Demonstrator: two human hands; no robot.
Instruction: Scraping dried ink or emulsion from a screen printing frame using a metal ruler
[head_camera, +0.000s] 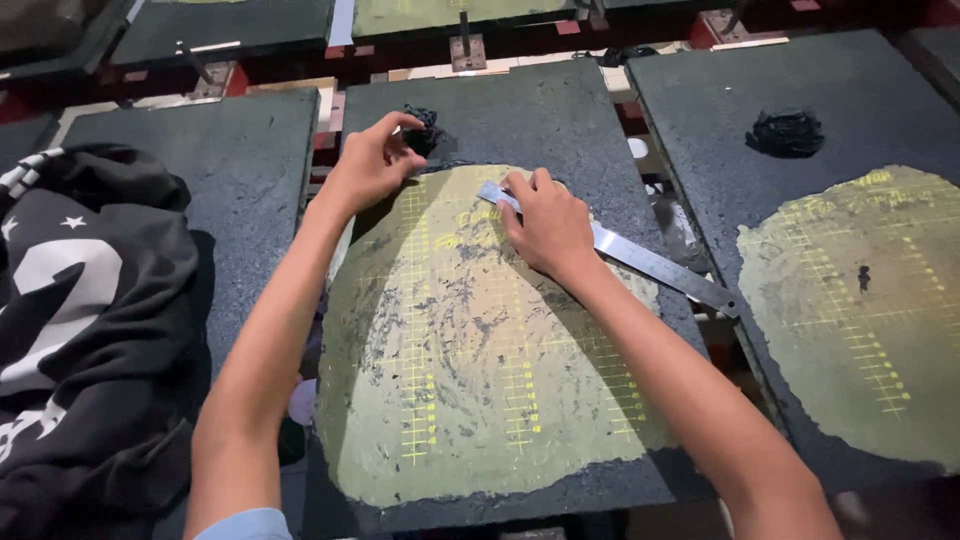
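Head view, only one. I see my left hand (372, 160) at the top edge of the middle platen (560, 110), fingers curled and pinched on a small black crumpled wad (425, 130) that sits on the dark surface just above the worn patch. My right hand (548, 225) is flat, fingers together, pressing down on a long flat metal ruler (655, 265); the ruler's near end pokes out by the fingertips and the rest runs diagonally down-right, off the platen edge. I can't tell if the thumb wraps under it.

No containers here, nothing holds anything. Closest thing: the boards carry stuff on top.

Materials: platens are dark, gritty, flat boards with rounded-off yellow-green worn areas (470, 350), scuffed, flaky, with yellow grid marks and scale lines. Ruler is shiny steel, thin, straight. Wads look like black rag or tape, lumpy.

Counts: two yellow-green patches clearly shown, middle one and the right platen (850, 290). Two black wads, the second one (785, 132) lying alone on the right platen. One ruler. One black garment (90, 300) with white print and stars, heaped on the left platen (250, 170). More boards across the top, cut off.
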